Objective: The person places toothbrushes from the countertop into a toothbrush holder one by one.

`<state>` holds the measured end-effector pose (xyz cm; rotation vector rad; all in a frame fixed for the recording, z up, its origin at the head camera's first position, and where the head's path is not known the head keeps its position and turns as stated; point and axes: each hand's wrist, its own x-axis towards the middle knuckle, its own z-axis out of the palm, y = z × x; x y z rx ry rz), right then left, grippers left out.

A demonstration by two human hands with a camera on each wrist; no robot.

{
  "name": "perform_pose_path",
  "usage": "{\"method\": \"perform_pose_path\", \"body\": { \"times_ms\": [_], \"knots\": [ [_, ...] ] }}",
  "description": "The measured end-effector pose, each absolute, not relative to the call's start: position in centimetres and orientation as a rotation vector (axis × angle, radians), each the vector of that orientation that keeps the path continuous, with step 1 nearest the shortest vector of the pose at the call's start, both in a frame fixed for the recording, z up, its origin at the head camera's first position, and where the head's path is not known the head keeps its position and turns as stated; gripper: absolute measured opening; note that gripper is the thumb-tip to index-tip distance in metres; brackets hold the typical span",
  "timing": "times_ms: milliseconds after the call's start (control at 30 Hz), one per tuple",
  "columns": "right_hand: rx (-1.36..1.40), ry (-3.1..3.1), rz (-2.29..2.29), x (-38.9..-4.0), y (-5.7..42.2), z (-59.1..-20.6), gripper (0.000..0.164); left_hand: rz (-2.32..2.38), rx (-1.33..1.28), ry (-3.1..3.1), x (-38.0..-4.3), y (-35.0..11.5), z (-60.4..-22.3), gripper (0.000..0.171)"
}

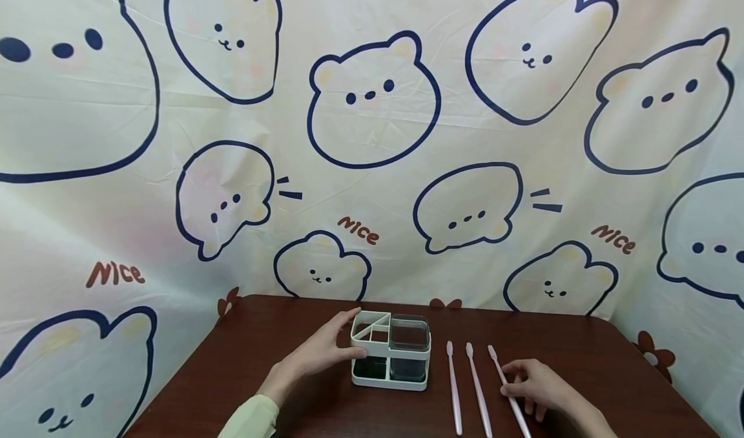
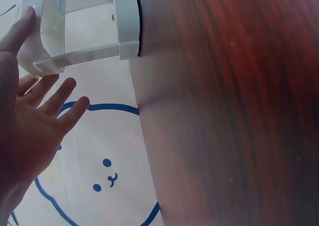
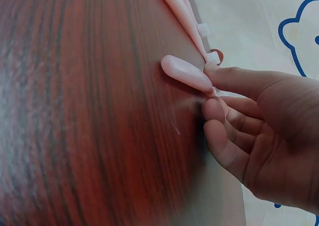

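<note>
A light two-tier toothbrush holder (image 1: 380, 345) with several compartments and a clear cup (image 1: 409, 341) in its right part stands on the table. My left hand (image 1: 322, 346) grips the holder's left side, thumb on the front rim and index finger at the back corner. In the left wrist view, the other fingers spread beside the holder's frame (image 2: 127, 22). On the right, my right hand (image 1: 537, 384) pinches the rightmost pink toothbrush (image 1: 519, 416) between thumb and fingers. The handle end (image 3: 184, 74) of this toothbrush shows in the right wrist view.
Two more pink toothbrushes, one left (image 1: 454, 393) and one in the middle (image 1: 479, 389), lie between the holder and my right hand. The dark brown wooden table (image 1: 232, 354) meets a cloth backdrop (image 1: 395, 192) printed with cartoon animals at its back edge.
</note>
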<state>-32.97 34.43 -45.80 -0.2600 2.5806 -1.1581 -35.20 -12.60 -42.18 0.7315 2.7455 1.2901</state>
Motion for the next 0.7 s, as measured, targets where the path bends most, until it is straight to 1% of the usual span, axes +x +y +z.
{"method": "perform_pose_path", "body": {
  "times_ms": [33, 67, 433, 500, 700],
  "knots": [
    [-0.266, 2.565, -1.175, -33.0, 34.4, -45.8, 0.061, 1.291, 0.731, 2.744, -35.2, -12.6, -42.2, 0.09],
    [-0.272, 2.559, -1.187, -32.5, 34.2, -45.5, 0.057, 1.292, 0.729, 2.743, -35.2, -12.6, -42.2, 0.091],
    [-0.208, 2.54, -1.255, -32.0, 33.5, -45.4, 0.053, 1.309, 0.725, 2.722, -35.2, -12.6, -42.2, 0.091],
    [-0.17, 2.563, -1.241, -31.9, 33.2, -45.3, 0.049, 1.313, 0.722, 2.717, -35.2, -12.6, -42.2, 0.09],
    [0.006, 2.636, -1.179, -31.7, 31.9, -44.9, 0.022, 1.319, 0.716, 2.707, -35.3, -12.6, -42.3, 0.09]
  ]
}}
